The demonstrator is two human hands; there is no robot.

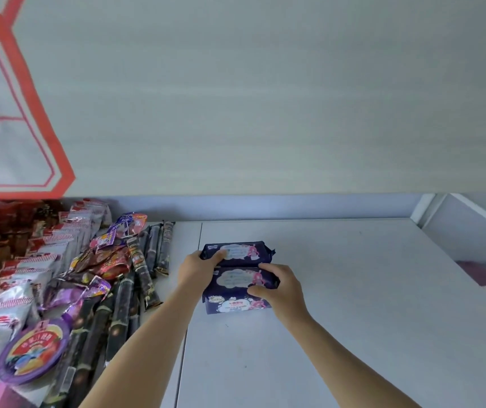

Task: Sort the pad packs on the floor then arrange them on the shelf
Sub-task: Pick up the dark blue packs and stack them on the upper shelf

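Observation:
Three dark blue pad packs with pink and white print sit in a row on the white shelf [338, 290]. The far pack [241, 252] lies furthest back, the middle pack [235, 278] is in front of it, and the near pack [233, 305] is closest to me. My left hand [196, 267] grips the left end of the far pack, thumb on its top. My right hand [277, 285] holds the right end of the middle pack, fingers curled over its edge.
Snack packets [59, 260], long dark sticks [147, 269] and a round purple tub [34, 350] crowd the shelf's left side. A white back wall [265, 113] rises behind. A shelf divider [447, 219] stands at the right, with a pink item [482, 273] beyond it.

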